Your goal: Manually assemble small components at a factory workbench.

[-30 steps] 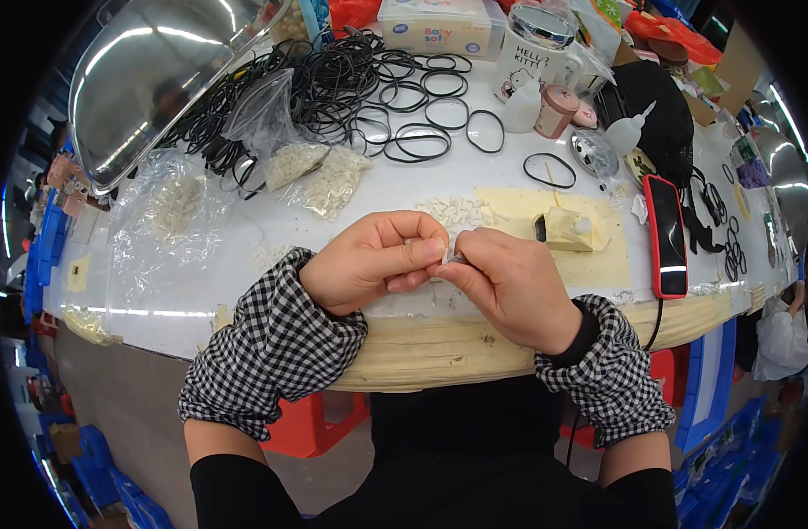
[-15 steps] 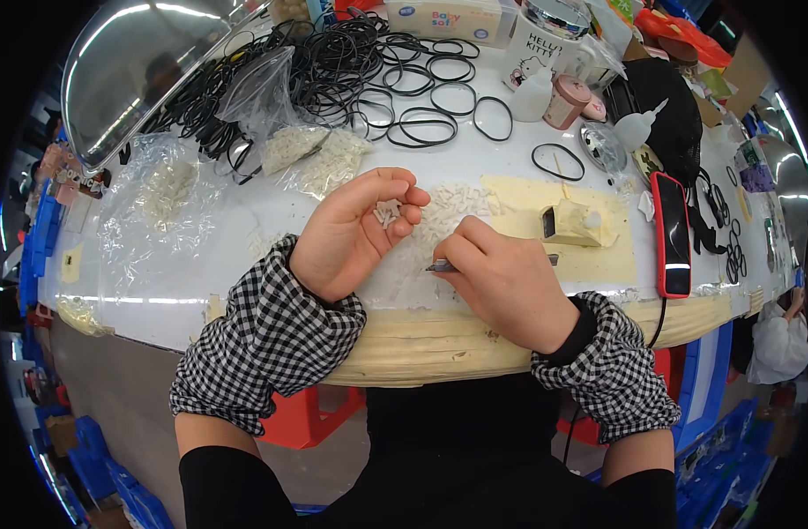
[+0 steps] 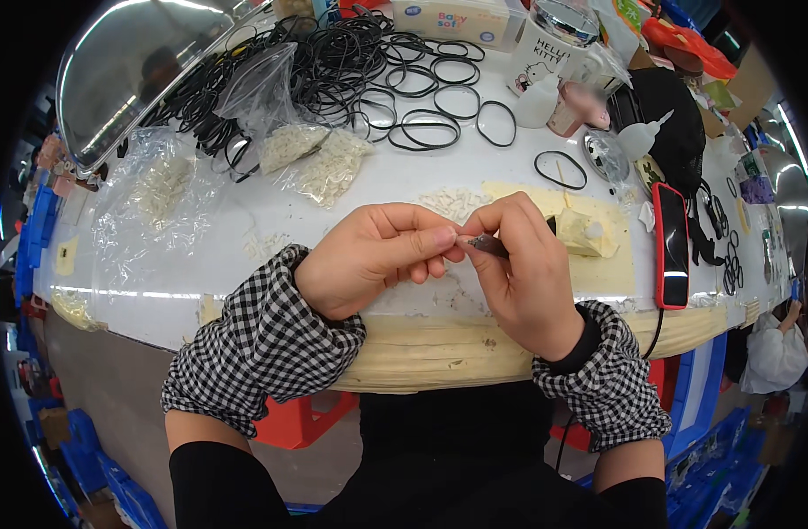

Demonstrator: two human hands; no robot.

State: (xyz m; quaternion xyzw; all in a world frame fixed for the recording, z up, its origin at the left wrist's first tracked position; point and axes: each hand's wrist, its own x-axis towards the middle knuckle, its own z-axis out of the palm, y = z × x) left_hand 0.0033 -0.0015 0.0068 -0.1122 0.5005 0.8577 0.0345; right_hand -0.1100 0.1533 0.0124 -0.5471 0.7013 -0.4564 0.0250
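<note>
Above the table's near edge, my two hands meet at the fingertips. My left hand [image 3: 360,260] is closed, thumb pressed against the fingers, with what looks like a small white piece [image 3: 462,239] at the tip; its palm is hidden. My right hand [image 3: 532,273] grips a thin dark metal tool [image 3: 490,245], perhaps a blade or tweezers, its tip beside that piece. Just beyond the hands lies a pile of small white tube-like pieces [image 3: 457,203]. A block wrapped in yellow tape [image 3: 589,234] sits on a yellow sheet [image 3: 611,278] to the right of the pile.
Clear bags of small pale pieces [image 3: 329,172] lie behind my left hand, another bag [image 3: 161,189] farther left. Black rubber rings [image 3: 426,130] cover the far side. A red-cased phone [image 3: 673,247], a white mug [image 3: 545,53] and a squeeze bottle [image 3: 642,137] stand right.
My left hand has turned over from a cupped pose showing several white pieces to a pinch. My right hand has lifted the metal tool from the pile toward the left fingertips.
</note>
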